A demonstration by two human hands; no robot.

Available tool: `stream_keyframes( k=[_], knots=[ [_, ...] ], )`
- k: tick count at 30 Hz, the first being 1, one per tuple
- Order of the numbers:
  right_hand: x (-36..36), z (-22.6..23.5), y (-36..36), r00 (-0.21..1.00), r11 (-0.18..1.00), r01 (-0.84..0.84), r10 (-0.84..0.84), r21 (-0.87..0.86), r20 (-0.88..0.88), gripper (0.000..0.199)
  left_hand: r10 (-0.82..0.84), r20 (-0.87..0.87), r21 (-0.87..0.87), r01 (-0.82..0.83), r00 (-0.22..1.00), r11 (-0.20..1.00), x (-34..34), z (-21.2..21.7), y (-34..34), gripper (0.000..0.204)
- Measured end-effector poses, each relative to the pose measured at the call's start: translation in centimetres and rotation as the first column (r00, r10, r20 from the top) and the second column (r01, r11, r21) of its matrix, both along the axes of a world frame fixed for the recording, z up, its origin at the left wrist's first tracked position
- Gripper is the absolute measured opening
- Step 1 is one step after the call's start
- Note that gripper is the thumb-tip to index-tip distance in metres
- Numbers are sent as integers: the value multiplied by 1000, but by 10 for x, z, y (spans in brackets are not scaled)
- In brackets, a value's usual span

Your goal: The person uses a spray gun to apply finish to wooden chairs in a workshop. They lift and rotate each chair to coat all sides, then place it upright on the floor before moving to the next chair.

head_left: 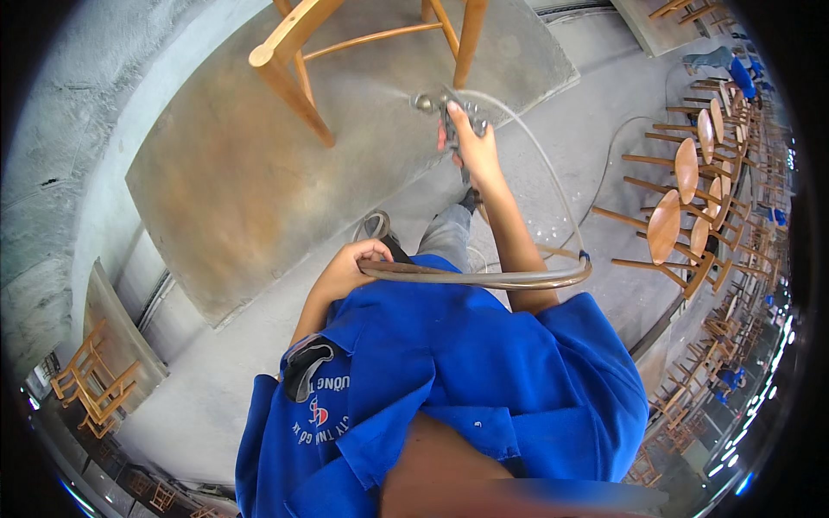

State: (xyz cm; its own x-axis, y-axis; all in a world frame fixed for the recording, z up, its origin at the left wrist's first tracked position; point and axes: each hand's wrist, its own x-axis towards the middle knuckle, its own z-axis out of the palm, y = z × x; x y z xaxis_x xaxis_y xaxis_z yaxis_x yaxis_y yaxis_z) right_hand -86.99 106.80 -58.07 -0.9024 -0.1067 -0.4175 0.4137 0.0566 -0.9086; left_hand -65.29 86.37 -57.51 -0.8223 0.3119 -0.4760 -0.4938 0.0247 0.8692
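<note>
My right hand [480,157] reaches forward, its fingers wrapped round a metal spray gun [451,114]. A faint mist shows at the gun's nozzle, on the side toward a wooden chair [296,97]. Only the chair's lower frame and legs are in view at the top; the rest is cut off. From the gun a thin clear hose [540,147] curves to the right and back toward my body. In front of my chest, my left hand [350,266] is closed on a bundle of brownish and clear hose [492,279], which loops across to my right arm.
A large grey sheet [203,186] with brown stains lies beneath the chair, beside a pale wall [60,164]. At right stand rows of wooden chairs [665,226]; a person in blue [741,78] is beyond. Another wooden chair frame [95,380] is at left. A dark hose [607,164] crosses the floor.
</note>
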Motion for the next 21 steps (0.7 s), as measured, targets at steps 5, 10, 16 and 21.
stream_keyframes(
  k=[5,10,16,21],
  knots=[
    [-42,-6,-8,963,944,156,-81,290,-256,43,89,-19,28,-88,996,996,22,4,-22,30],
    [-14,15,16,905,915,304,-189,266,-381,42,35,-9,-3,-35,999,999,14,18,-37,32],
    [68,65,12,983,908,161,-183,-387,-19,57,-143,-50,-31,141,989,989,-5,36,-13,39],
    [81,10,-26,980,880,98,-5,-464,197,60,-169,-19,-74,167,986,983,-3,43,-6,34]
  ],
)
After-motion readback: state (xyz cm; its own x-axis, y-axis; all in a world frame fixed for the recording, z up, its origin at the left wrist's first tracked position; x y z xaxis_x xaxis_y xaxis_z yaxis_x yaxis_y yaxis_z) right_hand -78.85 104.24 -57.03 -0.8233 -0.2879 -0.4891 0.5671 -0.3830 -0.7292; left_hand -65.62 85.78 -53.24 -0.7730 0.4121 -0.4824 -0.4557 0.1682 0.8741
